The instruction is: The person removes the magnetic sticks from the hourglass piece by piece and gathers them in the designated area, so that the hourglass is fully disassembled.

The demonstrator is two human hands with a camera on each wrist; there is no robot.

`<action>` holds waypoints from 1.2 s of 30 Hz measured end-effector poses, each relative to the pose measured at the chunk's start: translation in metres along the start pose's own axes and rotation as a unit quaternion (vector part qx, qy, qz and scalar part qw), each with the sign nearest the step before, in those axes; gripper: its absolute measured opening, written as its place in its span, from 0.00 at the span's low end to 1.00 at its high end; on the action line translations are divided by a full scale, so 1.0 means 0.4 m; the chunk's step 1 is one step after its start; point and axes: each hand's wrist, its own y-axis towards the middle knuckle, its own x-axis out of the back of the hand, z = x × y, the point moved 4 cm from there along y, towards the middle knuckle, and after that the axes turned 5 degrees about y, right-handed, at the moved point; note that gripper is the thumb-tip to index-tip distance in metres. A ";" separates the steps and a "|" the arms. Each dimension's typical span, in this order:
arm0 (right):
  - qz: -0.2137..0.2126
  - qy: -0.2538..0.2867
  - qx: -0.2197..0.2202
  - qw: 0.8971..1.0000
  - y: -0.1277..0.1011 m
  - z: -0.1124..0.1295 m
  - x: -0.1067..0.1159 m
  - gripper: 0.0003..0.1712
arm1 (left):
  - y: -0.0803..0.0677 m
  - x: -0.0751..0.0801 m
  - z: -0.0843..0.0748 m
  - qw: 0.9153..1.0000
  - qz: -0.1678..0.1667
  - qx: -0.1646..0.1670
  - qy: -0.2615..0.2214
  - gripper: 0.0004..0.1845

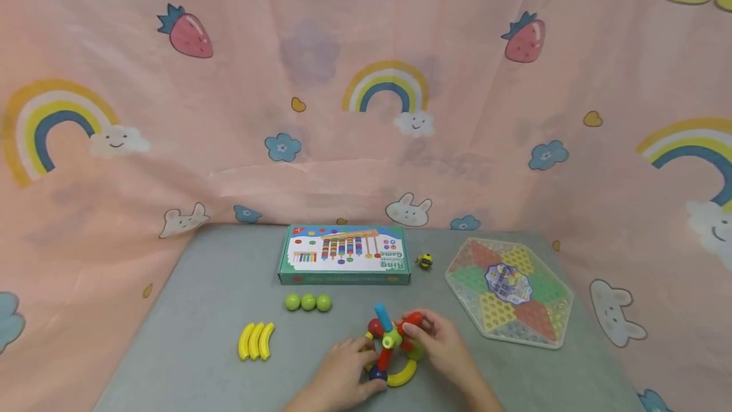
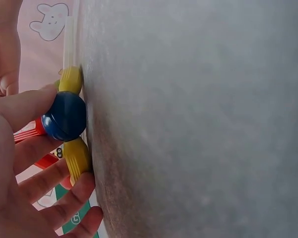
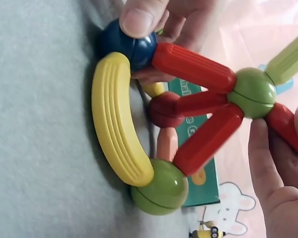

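Note:
A magnetic stick-and-ball model stands on the table. Curved yellow sticks join a blue ball, a dark red ball and a lower green ball. Three red sticks rise from these to an upper green ball, which also bears a light green stick and a blue stick. My left hand holds the blue ball between thumb and fingers, fingertips along a yellow stick. My right hand pinches a red stick at the upper green ball, one fingertip right at that ball.
Left of the model lie three curved yellow sticks and three green balls. Behind is a ring game box, with a small yellow-and-black figure beside it. A hexagonal game board lies to the right. A patterned pink cloth hangs behind.

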 end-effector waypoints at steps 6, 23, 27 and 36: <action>-0.026 0.019 -0.007 0.999 0.003 -0.010 -0.009 0.21 | -0.002 0.003 -0.004 1.000 -0.006 -0.001 -0.002 0.20; -0.043 0.037 -0.029 0.998 0.015 -0.024 -0.032 0.18 | -0.014 0.009 0.011 1.000 -0.013 -0.008 -0.013 0.20; -0.055 0.042 -0.030 0.997 0.017 -0.021 -0.029 0.19 | -0.012 0.015 0.011 1.000 0.000 -0.004 -0.016 0.20; -0.098 -0.008 -0.028 0.995 0.009 -0.030 0.054 0.29 | -0.023 0.014 0.050 0.998 -0.006 0.016 -0.053 0.21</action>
